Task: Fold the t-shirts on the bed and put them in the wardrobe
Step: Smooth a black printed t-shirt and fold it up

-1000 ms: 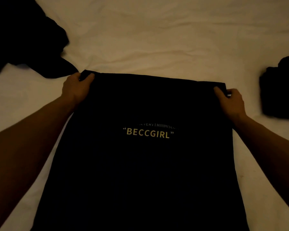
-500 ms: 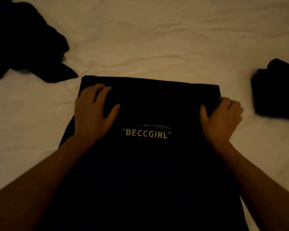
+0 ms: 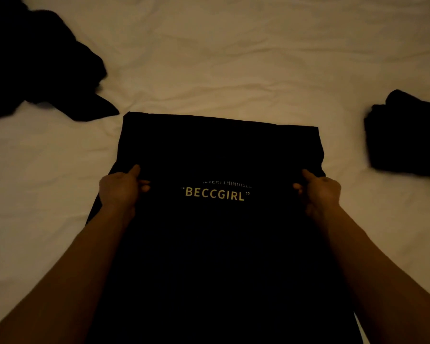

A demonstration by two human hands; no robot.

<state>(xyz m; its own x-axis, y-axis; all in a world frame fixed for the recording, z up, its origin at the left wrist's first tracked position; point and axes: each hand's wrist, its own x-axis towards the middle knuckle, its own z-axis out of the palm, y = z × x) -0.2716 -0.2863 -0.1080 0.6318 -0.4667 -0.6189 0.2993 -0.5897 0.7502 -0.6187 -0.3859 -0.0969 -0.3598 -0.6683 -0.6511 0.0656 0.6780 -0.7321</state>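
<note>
1. Holding the black t-shirt [image 3: 216,244] at both side edges, the left hand [image 3: 119,188] and the right hand [image 3: 319,192] pinch the cloth, one on each side of the gold word "BECCGIRL" [image 3: 215,194].
2. The shirt lies flat on the white bed sheet [image 3: 233,65], in the middle, with its far edge straight.
3. A loose black heap of clothes [image 3: 35,63] sits far left. A folded black pile [image 3: 407,137] sits far right.
4. The next fold looks like it goes across the middle.
5. It could go wrong if one hand lifts higher than the other. Then the fold comes out crooked.
6. The soft cloth could slip out of a pinch and bunch up.
7. The room is dim, so dark edges are hard to match.
</note>
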